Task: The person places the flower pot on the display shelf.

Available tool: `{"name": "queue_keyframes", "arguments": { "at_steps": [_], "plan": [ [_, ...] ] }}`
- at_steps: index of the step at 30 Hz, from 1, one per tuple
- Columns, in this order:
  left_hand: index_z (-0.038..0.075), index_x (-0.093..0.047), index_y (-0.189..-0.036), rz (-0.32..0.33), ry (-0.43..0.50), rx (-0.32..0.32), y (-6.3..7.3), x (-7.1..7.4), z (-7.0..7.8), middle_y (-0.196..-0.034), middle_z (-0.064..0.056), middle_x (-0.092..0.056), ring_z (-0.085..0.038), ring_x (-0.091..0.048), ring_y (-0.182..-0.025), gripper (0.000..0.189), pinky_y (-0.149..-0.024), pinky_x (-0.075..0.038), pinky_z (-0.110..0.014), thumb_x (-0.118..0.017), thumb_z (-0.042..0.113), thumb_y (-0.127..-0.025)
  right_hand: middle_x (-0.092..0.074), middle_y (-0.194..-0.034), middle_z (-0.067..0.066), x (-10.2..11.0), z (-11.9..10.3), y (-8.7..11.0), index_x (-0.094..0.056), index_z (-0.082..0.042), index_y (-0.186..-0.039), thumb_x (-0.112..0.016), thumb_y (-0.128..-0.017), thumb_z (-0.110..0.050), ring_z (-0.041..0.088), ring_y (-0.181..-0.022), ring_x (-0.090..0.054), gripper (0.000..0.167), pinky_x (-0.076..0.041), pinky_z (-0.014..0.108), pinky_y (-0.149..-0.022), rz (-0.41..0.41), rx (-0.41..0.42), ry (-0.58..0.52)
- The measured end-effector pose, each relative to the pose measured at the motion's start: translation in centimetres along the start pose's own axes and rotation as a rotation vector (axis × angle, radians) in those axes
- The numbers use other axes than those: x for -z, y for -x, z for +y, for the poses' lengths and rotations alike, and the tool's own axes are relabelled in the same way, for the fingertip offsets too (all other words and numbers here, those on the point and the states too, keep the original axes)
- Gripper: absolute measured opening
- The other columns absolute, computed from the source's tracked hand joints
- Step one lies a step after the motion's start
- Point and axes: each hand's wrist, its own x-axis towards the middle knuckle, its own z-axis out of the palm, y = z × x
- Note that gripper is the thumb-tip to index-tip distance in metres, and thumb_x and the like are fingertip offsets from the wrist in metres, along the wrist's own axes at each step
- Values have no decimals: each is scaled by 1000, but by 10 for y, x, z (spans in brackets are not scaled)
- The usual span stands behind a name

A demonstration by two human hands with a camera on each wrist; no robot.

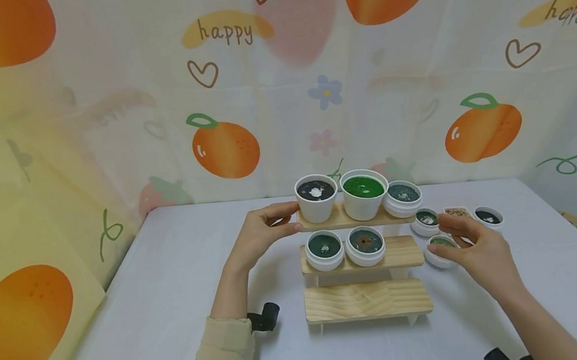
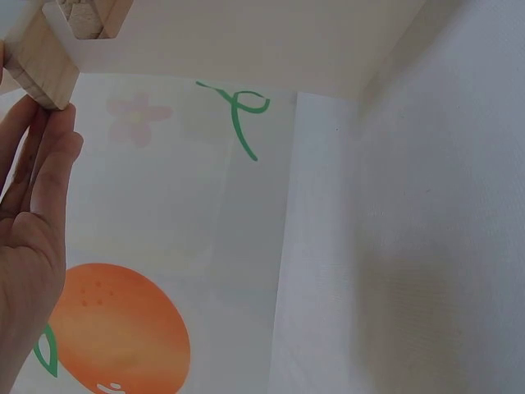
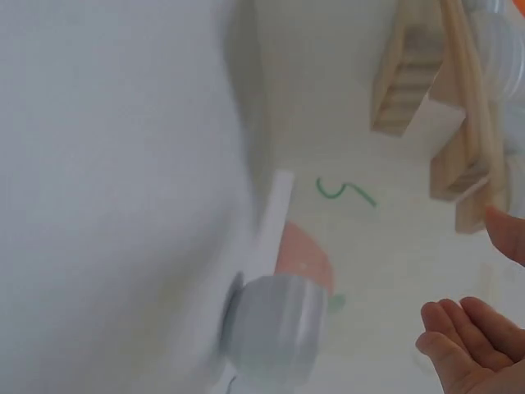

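A three-step wooden stand [image 1: 368, 300] with white supports stands in the middle of the table. My left hand [image 1: 265, 234] pinches the left end of its top board [image 2: 45, 61], the forefinger close beside a white cup with dark contents [image 1: 316, 191]. A white cup with green contents [image 1: 365, 194] and a low white pot [image 1: 402, 199] share that step. On the middle step sit two low pots, one dark green [image 1: 324, 250] and one with a brown centre [image 1: 365, 247]. To the right, my right hand [image 1: 483, 252] has thumb and fingers apart, overlapping a small green-filled pot [image 1: 440, 258].
Another small pot [image 1: 426, 222] stands close behind the right hand's fingertips, and a dark-filled pot [image 1: 489, 216] farther right. Between them lies a small tan speckled item [image 1: 456, 211]. A fruit-printed cloth [image 1: 323, 109] hangs behind the white-covered table [image 1: 151, 341].
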Motion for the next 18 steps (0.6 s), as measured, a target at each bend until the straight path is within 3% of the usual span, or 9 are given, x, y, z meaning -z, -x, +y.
{"name": "queue_keyframes", "arguments": {
  "at_steps": [9,15,18],
  "plan": [
    [13,-70,-124,-4,8,3,-1,0,-2,-129,-5,-70,-26,-60,-130,44,-111,-51,-25,-80,15,-81,-64,-121,-13,6,22,-9,-59,-6,-134,-84,-78,-34,-31,-91,-46,68,-43,-10,-82,7,-77,25],
    [13,-70,-124,-1,3,2,0,0,-1,-129,-5,-70,-28,-59,-130,44,-111,-51,-26,-80,16,-82,-61,-136,16,6,28,-12,-55,-4,-138,-83,-79,-36,-31,-90,-42,72,-43,-9,-82,-34,-102,44],
    [13,-70,-124,1,-2,8,0,1,-1,-129,-4,-70,-26,-60,-130,44,-111,-51,-25,-81,16,-81,-59,-138,23,6,30,-13,-53,-2,-139,-82,-80,-36,-31,-90,-39,74,-43,-10,-81,-44,-108,54]
  ]
}}
